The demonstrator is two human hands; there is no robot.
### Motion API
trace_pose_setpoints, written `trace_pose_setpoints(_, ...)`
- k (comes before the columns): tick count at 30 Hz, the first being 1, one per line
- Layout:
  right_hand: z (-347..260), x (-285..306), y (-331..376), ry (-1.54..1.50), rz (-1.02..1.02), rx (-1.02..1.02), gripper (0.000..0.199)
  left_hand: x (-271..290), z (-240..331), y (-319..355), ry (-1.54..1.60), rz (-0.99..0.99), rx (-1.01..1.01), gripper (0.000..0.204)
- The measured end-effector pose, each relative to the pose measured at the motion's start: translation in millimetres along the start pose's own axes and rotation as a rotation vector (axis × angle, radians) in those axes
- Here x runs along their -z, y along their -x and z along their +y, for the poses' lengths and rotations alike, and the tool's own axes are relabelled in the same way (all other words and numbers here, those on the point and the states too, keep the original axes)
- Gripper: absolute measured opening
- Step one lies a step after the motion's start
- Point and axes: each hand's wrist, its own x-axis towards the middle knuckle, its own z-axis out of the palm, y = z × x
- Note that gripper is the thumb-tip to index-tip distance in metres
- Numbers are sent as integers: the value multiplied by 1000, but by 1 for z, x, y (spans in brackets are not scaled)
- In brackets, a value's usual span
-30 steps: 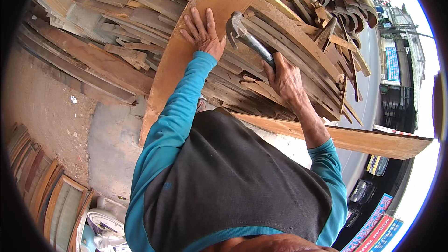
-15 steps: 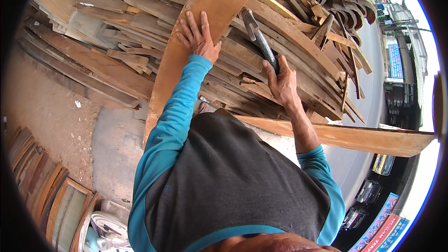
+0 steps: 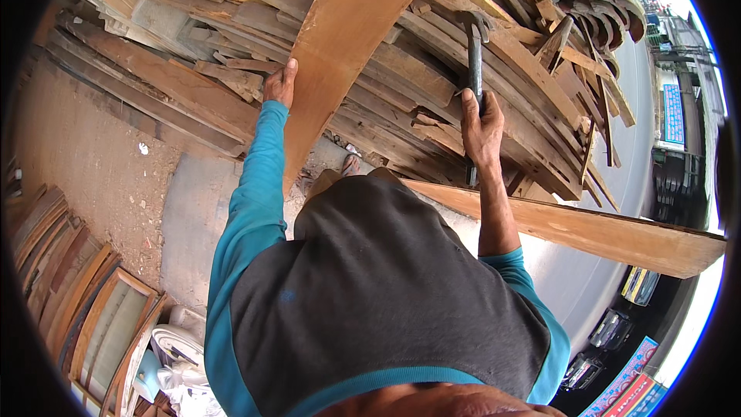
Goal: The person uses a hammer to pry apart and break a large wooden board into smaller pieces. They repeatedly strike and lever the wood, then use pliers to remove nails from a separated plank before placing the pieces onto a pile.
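Your left hand [image 3: 279,83] grips plank [image 3: 351,38] edge, steadying it; right hand [image 3: 480,125] beside plank, fingers closed around hammer [image 3: 474,62] handle, head raised.

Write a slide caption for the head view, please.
Left hand steadies a long wooden board; right hand grips a hammer before stacked timber.

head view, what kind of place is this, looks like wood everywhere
Probably an open-air salvage timber yard beside a road. A big heap of old planks fills the ground ahead, used wooden frames lean at lower left, and parked cars line the street at right. The right hand holds a hammer.
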Motion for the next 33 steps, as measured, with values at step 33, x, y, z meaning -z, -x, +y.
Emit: trace_pose_setpoints(33,-40,-16,-28,362,-188,573,34,11,136,-89,-239,-67,-17,124)
